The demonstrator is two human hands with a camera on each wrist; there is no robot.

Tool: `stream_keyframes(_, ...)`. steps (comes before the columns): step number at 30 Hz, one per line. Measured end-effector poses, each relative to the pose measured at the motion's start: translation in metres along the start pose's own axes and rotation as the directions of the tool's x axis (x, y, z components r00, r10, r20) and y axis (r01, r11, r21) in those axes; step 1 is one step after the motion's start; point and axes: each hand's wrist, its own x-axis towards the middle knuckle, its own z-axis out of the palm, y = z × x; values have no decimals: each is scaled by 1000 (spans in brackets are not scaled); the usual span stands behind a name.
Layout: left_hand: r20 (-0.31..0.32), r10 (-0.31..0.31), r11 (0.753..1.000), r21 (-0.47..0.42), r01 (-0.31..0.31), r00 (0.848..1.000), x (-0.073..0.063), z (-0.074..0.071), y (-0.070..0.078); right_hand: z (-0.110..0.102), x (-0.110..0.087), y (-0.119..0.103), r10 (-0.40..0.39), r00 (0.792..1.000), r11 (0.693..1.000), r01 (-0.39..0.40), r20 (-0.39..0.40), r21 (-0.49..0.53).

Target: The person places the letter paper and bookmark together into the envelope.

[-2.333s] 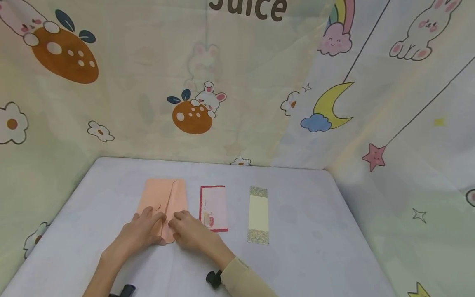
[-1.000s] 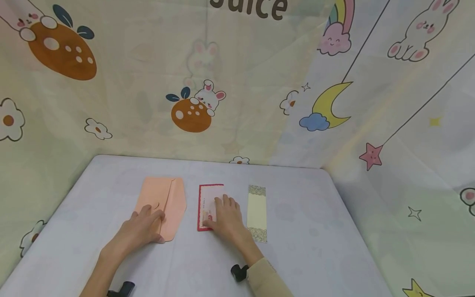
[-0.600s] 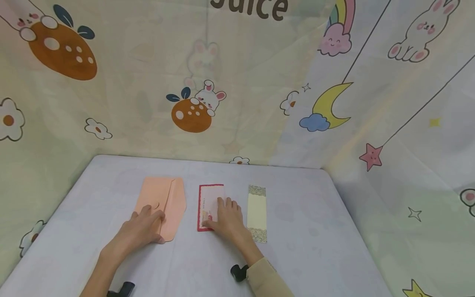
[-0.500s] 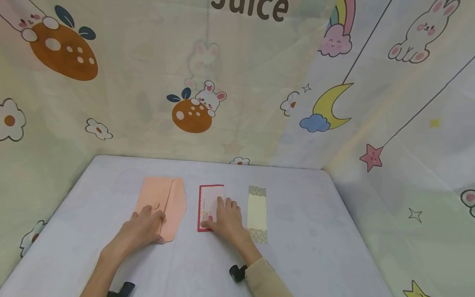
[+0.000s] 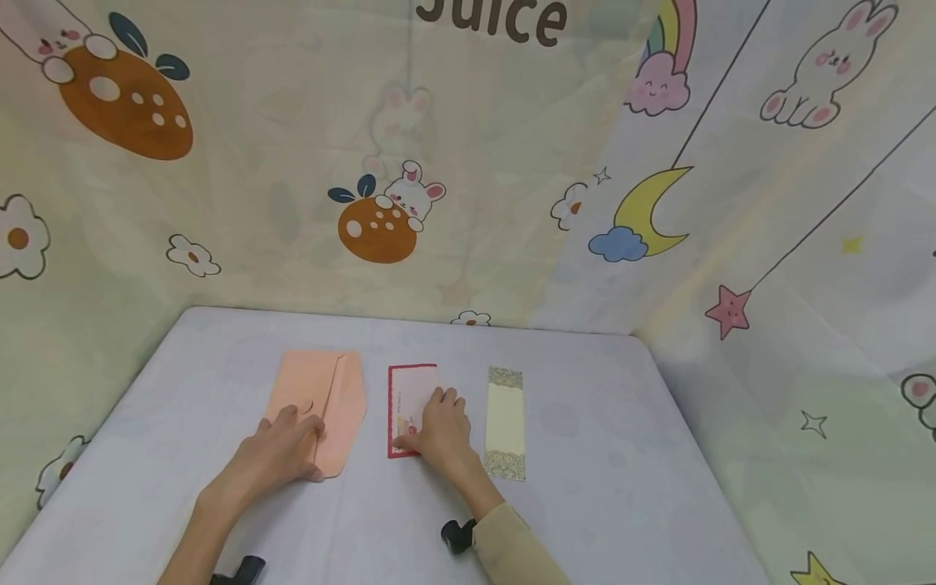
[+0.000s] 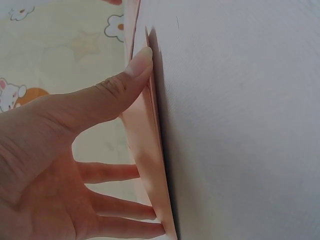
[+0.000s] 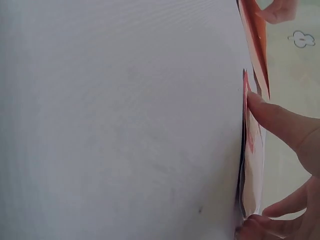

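Note:
A peach paper envelope (image 5: 301,378) lies on the table at left, its flap extending to the right. My left hand (image 5: 281,447) rests on its lower part; in the left wrist view the fingers (image 6: 115,172) are straight against the paper and the thumb lies at the near edge. To its right is a pink card (image 5: 415,386) with a red border. My right hand (image 5: 444,429) holds this card, thumb near its lower left and fingers curled at its right edge. In the right wrist view the card (image 7: 254,170) bows slightly; its right part is hidden in the head view.
A cream paper strip (image 5: 506,414) with glittery patterned ends lies right of the card. All rest on a white-covered table (image 5: 607,431). Patterned cloth (image 5: 256,187) hangs behind and at the sides. Each wrist wears a black camera mount (image 5: 458,536).
My right hand went from the envelope's flap, which has spread outward, over to the card. Lately the card and right hand have shifted slightly left, the fingers drawing in. The left hand stays put.

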Motion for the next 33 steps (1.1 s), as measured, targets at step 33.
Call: stream_keyframes(33, -13, 21, 1000, -18, -21, 1000, -2, 0, -2, -7, 7, 40, 156, 979, 685, -202, 130, 700)
